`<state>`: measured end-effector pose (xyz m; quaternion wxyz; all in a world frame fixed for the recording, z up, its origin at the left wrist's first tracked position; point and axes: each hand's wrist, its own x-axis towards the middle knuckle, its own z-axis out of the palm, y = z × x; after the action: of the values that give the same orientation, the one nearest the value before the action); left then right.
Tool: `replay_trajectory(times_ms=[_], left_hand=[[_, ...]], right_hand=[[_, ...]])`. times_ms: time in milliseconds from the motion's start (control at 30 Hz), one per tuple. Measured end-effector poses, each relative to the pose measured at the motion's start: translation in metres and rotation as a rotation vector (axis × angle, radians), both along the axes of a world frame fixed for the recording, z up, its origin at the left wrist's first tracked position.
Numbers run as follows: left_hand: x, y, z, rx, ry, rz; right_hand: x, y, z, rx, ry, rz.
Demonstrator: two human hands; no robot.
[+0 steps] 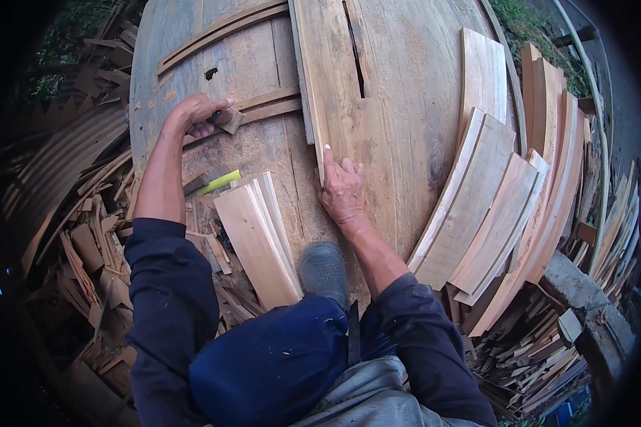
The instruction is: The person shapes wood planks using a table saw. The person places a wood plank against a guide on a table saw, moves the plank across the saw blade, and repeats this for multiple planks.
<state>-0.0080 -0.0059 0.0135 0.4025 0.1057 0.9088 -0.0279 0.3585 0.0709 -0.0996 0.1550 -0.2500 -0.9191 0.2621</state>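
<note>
My left hand (202, 114) is closed around a small wooden block (230, 122), beside two narrow wooden strips (272, 104) fixed across the worktable. What lies under the curled fingers is hidden. My right hand (343, 186) is at the near end of a long wooden plank (315, 78). Its index finger stretches along the plank's edge, while the thumb and other fingers bend around the end. Sawdust covers the weathered worktable (406, 92). Below my left hand lies a tool with a yellow-green part (219, 182), partly among wood pieces.
Pale boards (256, 242) lean near my shoe (324, 269). At the right, several curved boards (470, 192) overlap along the table edge, with more stacked beyond. Offcuts (96, 263) are heaped at the left, and another scrap pile (527, 363) lies low right. The table has a hole (211, 73) and a long dark gap (353, 50).
</note>
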Motion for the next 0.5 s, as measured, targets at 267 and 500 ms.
replay_trajectory(times_ms=[267,500], left_hand=[[0.011,0.001,0.009,-0.082,0.005,-0.066],[0.02,-0.023,-0.013,0.028,0.263,-0.6]], right_hand=[[0.0,0.001,-0.001,0.007,-0.013,0.002],[-0.001,0.0,-0.001,0.011,-0.004,-0.015]])
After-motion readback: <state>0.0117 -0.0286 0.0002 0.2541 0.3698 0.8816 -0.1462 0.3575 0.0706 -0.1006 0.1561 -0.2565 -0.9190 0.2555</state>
